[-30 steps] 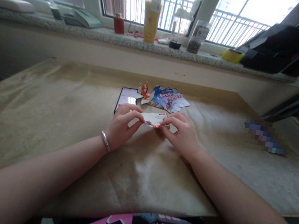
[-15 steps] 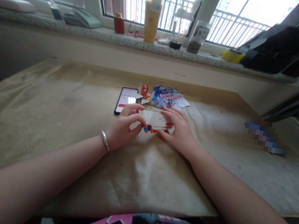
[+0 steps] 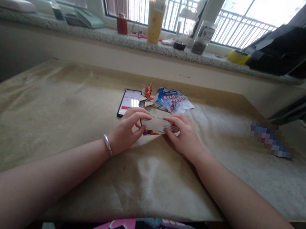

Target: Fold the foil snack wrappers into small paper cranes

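A small folded sheet of printed paper (image 3: 157,125) is held between both hands just above the paper-covered table (image 3: 52,112). My left hand (image 3: 126,129), with a silver bracelet on the wrist, pinches the sheet's left edge. From the right, my right hand (image 3: 183,135) grips the sheet with fingers over its top. Just behind lies a stack of blue printed sheets (image 3: 173,101), with a small red folded paper figure (image 3: 148,91) to its left. A phone (image 3: 129,102) with a lit screen lies beside my left hand.
The window sill (image 3: 67,28) at the back carries a tall yellow drink cup (image 3: 156,16), a red can (image 3: 122,24), jars, a yellow bowl (image 3: 238,57) and a black device (image 3: 282,50). A blurred-out object (image 3: 271,140) lies on the table at the right.
The sheet has been turned and folded between my hands, from a flat white strip to a taller folded shape. Both hands stayed in nearly the same place.
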`<state>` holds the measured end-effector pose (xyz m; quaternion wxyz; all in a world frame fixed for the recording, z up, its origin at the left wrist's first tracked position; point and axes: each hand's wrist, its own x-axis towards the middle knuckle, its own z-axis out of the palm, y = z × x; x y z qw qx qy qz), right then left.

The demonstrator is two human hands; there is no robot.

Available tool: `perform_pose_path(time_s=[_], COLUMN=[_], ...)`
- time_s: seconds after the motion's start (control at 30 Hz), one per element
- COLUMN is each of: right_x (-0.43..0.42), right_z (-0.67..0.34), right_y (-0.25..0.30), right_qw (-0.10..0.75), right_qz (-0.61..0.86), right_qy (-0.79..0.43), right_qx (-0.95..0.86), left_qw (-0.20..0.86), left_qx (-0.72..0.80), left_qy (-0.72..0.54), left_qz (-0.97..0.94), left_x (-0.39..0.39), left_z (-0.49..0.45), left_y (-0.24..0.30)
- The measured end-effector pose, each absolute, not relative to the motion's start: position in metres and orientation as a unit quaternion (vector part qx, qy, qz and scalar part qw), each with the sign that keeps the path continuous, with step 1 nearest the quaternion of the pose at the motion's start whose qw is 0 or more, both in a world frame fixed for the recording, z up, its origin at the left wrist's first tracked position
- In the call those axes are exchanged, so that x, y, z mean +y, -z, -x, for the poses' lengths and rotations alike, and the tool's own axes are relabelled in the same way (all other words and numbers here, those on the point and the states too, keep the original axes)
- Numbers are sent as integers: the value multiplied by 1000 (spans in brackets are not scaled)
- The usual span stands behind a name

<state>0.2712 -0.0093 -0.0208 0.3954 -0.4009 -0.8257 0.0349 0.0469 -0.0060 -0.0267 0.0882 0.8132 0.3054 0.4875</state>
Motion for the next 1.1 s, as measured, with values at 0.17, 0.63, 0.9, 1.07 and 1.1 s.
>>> perform_pose_path(time_s=[0.17, 0.63, 0.9, 1.07, 1.1], right_x=[-9, -7, -5, -5, -5], right_z=[-272, -277, -281, -283, -283], right_y=[19, 20, 17, 16, 16], right_qw=[411, 383, 311, 284, 279], right_qz=[378, 406, 346, 324, 321], right_qy=[-13, 0, 6, -3, -7], right_qx=[-829, -830, -885, -902, -905], left_qw=[53, 45, 11, -12, -15], left_qx=[318, 342, 352, 377, 384], left_qy=[-484, -459, -362, -314, -304], left_qz=[-814, -819, -863, -871, -872], left_x=[-6, -8, -10, -10, -10], left_z=[-46, -45, -45, -44, -44], left_y=[25, 23, 19, 22, 22])
